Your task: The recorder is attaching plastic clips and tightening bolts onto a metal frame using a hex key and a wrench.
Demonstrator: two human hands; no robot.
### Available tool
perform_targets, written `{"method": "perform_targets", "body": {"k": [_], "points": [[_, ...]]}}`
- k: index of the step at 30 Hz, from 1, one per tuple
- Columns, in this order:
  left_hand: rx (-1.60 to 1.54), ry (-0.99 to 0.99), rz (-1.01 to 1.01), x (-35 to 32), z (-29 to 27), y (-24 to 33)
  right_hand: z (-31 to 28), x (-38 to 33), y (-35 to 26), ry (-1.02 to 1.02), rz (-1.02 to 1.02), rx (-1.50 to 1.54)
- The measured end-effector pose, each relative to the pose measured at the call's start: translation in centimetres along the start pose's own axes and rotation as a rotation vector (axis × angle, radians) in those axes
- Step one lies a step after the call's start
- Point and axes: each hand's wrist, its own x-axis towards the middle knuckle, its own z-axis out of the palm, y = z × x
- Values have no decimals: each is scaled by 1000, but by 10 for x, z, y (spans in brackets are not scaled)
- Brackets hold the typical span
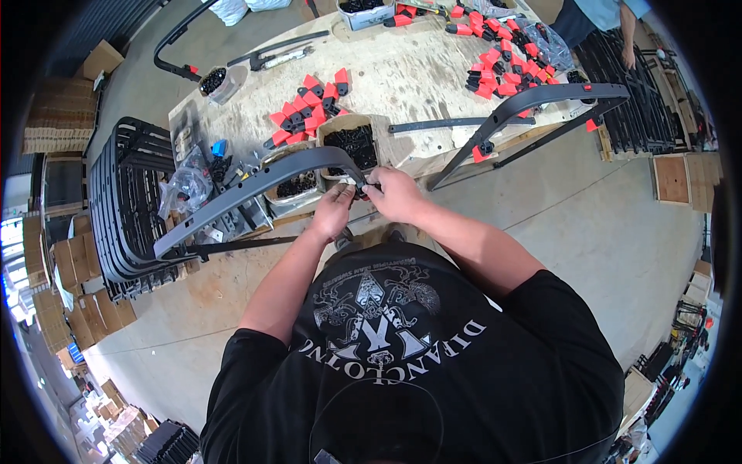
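A curved dark grey metal bar frame [267, 177] arches over the near edge of the workbench, its right end bending down between my hands. My left hand [332, 213] is closed at that end, fingertips pinched against it. Opposite it, my right hand [397, 196] also grips the end, thumb and fingers pressed together. Whatever small part may sit between the fingertips is hidden. Just beyond my hands stands an open box [345, 121] of small black hardware. A second container of dark small parts [297, 185] shows under the arch.
Red-and-black plastic pieces [305, 108] lie heaped on the wooden workbench [394, 81], with a larger pile [506, 62] at far right. Another bent frame [533, 98] leans over the right side. Stacked black racks [127, 201] stand left. A co-worker's arm [627, 39] shows at far right.
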Motion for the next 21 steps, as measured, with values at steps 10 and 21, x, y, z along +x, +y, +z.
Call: {"method": "perform_targets", "body": {"k": [10, 21], "points": [[695, 387, 233, 27, -81, 121, -17, -46, 30, 32, 295, 272], [813, 173, 109, 188, -147, 79, -9, -224, 78, 161, 1014, 104]]}}
